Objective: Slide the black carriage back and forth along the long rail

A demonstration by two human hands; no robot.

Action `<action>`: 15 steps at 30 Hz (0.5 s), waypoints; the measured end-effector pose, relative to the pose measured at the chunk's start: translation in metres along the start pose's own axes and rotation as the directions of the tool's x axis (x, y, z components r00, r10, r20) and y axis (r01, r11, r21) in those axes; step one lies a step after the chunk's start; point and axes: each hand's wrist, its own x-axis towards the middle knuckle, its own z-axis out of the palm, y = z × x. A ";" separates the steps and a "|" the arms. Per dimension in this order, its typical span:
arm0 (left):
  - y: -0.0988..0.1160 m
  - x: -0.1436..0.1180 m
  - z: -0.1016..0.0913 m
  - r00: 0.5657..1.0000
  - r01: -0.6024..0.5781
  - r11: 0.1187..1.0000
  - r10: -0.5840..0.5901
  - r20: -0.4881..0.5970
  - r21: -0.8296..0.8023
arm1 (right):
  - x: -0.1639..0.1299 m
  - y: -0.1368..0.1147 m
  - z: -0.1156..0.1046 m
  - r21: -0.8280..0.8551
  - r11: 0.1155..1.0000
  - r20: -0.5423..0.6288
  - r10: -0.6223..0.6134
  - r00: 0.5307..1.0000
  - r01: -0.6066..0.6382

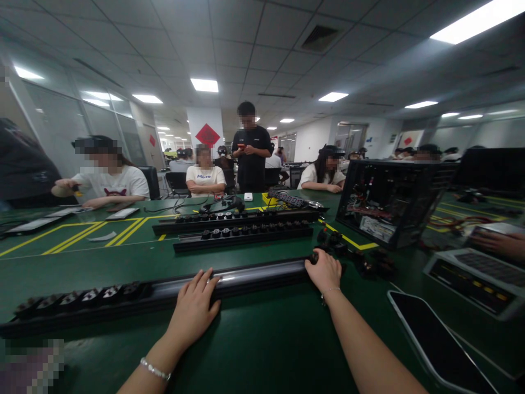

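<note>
A long black power-strip rail point(250, 273) with a shiny open channel lies across the table before me. Black socket modules point(90, 298) sit in its left part. My left hand point(197, 303) rests over the middle of the rail, fingers stretched across the channel and thumb apart. At the rail's right end, my right hand point(327, 271) is closed with its fingertips on a small black part point(314, 257), mostly hidden by the fingers. Farther back lie two more rails, the nearer rail point(246, 236) and the farther rail point(262, 217), both fitted with modules.
Loose black parts point(369, 262) lie right of the rail. A phone point(438, 339), a power supply unit point(476, 279) and an open computer case point(381, 202) stand along the right. Another person's hand point(500, 241) is at the right edge. Several people sit beyond the green table point(262, 345).
</note>
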 end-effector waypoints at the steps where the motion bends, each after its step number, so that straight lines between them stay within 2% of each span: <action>1: 0.000 0.000 0.000 1.000 0.003 1.000 -0.003 0.002 0.000 | 0.000 0.000 0.000 0.000 1.000 0.000 0.002 1.000 -0.002; 15: 0.000 0.000 -0.001 1.000 0.009 1.000 -0.009 0.005 0.001 | 0.002 -0.001 -0.005 0.020 0.999 0.018 0.032 0.999 -0.032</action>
